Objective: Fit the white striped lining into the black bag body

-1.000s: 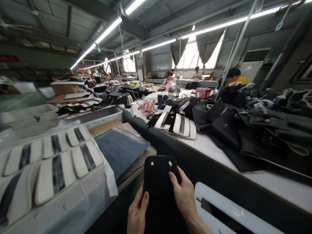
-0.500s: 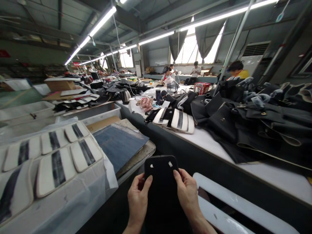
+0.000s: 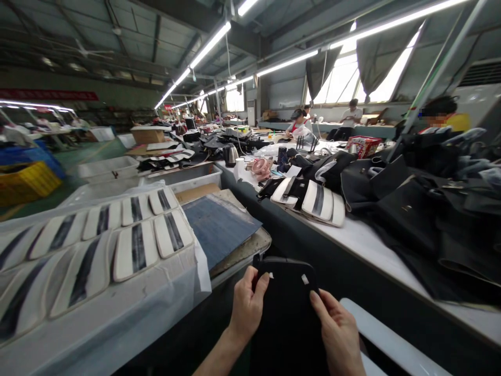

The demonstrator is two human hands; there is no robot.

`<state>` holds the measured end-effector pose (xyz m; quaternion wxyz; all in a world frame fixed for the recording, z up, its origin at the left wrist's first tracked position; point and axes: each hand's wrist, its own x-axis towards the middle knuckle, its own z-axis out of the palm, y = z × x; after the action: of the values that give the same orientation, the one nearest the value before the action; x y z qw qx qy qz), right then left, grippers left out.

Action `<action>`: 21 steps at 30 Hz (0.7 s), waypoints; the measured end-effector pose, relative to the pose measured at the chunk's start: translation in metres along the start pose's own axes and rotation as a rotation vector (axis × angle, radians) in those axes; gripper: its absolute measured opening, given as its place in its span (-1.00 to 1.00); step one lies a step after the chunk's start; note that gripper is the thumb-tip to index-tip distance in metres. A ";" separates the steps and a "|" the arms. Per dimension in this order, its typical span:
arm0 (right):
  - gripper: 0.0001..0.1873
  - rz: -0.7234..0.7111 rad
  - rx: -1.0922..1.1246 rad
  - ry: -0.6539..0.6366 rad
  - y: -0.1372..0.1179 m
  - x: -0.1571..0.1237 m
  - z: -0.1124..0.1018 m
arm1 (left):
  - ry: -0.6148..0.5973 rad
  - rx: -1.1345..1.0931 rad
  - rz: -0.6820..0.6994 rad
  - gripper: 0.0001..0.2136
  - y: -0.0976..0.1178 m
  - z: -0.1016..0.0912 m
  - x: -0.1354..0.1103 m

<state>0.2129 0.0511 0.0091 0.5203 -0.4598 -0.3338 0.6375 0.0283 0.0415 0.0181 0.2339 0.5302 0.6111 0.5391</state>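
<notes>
A black bag flap point(image 3: 290, 313) with rounded corners is held up in front of me, with two small white patches near its top edge. On its left edge, close to the top corner, my left hand point(image 3: 249, 303) is closed, thumb on the face. My right hand point(image 3: 338, 329) pinches the right edge slightly lower down, thumb also on the face. The lower end of the flap fades into dark shadow. To the left, several white panels with a dark middle stripe point(image 3: 138, 248) lie in rows on a plastic-covered surface point(image 3: 164, 308).
A blue-grey board point(image 3: 221, 227) lies beyond the panels. Right of me runs a long white worktable point(image 3: 383, 256) with white flaps point(image 3: 319, 201) and heaped black bag parts point(image 3: 415, 209). A white plastic stool point(image 3: 395, 339) stands below it. People point(image 3: 299, 125) sit farther back.
My view has swung left, so the surroundings sit farther right. The left hand has moved up near the flap's top corner, and a dark edge shows there. Both hands keep hold of the flap.
</notes>
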 end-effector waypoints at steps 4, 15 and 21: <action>-0.51 -0.020 -0.024 0.017 0.000 -0.002 -0.001 | -0.014 -0.009 0.020 -0.64 0.000 0.004 -0.002; -0.58 -0.123 -0.095 -0.106 -0.006 -0.019 0.018 | -0.204 -0.032 0.159 -0.74 0.039 -0.044 0.051; -0.59 -0.220 -0.141 -0.222 -0.001 -0.030 0.043 | -1.109 -0.059 -0.001 -0.66 0.095 -0.051 0.096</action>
<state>0.1739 0.0246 0.0322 0.5133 -0.3828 -0.4813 0.5986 -0.0091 0.0928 0.1477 0.5357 0.7275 0.3814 0.1960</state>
